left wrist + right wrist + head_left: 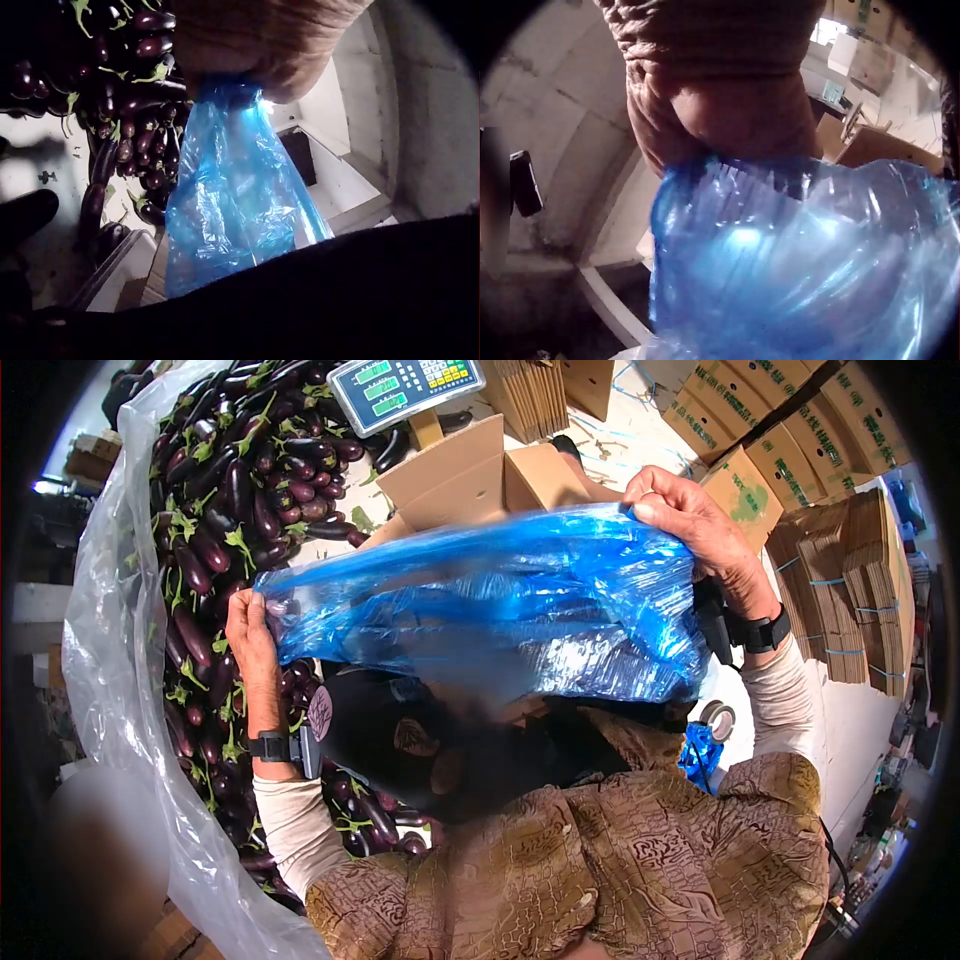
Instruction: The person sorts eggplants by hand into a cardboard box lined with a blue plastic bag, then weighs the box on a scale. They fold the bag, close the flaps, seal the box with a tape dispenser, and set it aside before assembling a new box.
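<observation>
A thin blue plastic bag [480,600] is stretched wide between my two hands in the head view. My left hand [250,635] pinches one end of it, beside the eggplants. My right hand [695,525] grips the upper corner at the other end, held a little higher. The plastic fans down from my left hand [262,45] in the left wrist view. In the right wrist view it spreads below my right hand [724,112]. Behind the bag, an open cardboard box [450,475] shows its raised flaps; the bag hides its lower part.
A big heap of eggplants [240,490] lies at the left, edged by clear plastic sheeting [110,620]. A digital scale [405,390] stands at the back. Flattened cartons [830,580] and stacked boxes [830,440] are at the right, and a tape roll [717,720] lies near my right forearm.
</observation>
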A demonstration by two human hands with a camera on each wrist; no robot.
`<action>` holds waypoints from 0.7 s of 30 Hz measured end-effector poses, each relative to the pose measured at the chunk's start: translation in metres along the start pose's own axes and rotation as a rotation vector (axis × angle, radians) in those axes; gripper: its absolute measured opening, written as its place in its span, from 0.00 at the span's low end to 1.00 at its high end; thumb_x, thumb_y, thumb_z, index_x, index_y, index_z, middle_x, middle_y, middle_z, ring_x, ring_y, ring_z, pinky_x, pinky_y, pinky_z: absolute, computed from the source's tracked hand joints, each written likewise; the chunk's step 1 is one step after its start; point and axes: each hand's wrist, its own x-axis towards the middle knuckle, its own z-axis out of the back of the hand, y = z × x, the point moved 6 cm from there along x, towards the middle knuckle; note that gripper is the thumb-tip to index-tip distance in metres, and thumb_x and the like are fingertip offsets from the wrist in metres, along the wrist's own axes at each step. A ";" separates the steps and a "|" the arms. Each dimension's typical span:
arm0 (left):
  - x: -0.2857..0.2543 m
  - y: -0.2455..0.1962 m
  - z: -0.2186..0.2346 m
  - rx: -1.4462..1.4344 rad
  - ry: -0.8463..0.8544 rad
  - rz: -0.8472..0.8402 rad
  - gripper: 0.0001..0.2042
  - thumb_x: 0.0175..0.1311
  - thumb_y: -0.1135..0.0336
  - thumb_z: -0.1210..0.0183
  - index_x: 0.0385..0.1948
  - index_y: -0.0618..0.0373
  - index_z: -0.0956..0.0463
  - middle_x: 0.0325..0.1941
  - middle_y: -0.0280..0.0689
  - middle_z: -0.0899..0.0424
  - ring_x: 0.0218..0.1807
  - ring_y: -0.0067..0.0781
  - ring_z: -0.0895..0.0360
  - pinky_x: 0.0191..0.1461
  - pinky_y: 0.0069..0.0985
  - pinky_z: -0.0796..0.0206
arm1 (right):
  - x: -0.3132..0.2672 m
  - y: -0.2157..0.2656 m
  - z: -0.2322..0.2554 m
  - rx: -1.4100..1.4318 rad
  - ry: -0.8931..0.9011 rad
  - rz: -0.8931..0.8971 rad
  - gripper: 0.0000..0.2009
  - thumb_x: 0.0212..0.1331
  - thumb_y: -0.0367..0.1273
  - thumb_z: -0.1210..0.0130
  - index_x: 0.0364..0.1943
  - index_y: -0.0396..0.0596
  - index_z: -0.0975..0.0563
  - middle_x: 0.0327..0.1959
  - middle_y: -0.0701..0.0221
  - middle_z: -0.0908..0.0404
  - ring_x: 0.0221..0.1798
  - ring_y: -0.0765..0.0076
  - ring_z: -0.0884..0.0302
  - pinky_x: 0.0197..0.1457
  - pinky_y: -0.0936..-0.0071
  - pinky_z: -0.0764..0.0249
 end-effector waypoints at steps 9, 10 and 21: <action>-0.002 0.067 0.021 -0.088 -0.235 0.108 0.08 0.72 0.66 0.50 0.33 0.58 0.29 0.27 0.29 0.24 0.32 0.18 0.33 0.40 0.19 0.38 | -0.003 -0.004 0.055 -0.431 -0.038 0.073 0.06 0.60 0.31 0.39 0.36 0.43 0.18 0.26 0.76 0.18 0.31 0.83 0.24 0.37 0.81 0.28; -0.006 0.073 0.021 -0.090 -0.239 0.115 0.08 0.72 0.66 0.50 0.32 0.58 0.29 0.27 0.29 0.24 0.31 0.18 0.33 0.40 0.20 0.38 | -0.007 0.000 0.065 -0.578 -0.133 0.154 0.07 0.61 0.32 0.40 0.36 0.43 0.18 0.28 0.75 0.18 0.34 0.80 0.23 0.39 0.79 0.27; 0.003 0.013 -0.007 -0.187 -0.055 0.088 0.07 0.73 0.65 0.50 0.41 0.57 0.26 0.34 0.31 0.18 0.33 0.18 0.29 0.42 0.17 0.37 | 0.013 0.032 0.051 -0.904 -0.397 0.367 0.17 0.65 0.41 0.45 0.52 0.47 0.22 0.58 0.59 0.24 0.60 0.51 0.28 0.65 0.62 0.35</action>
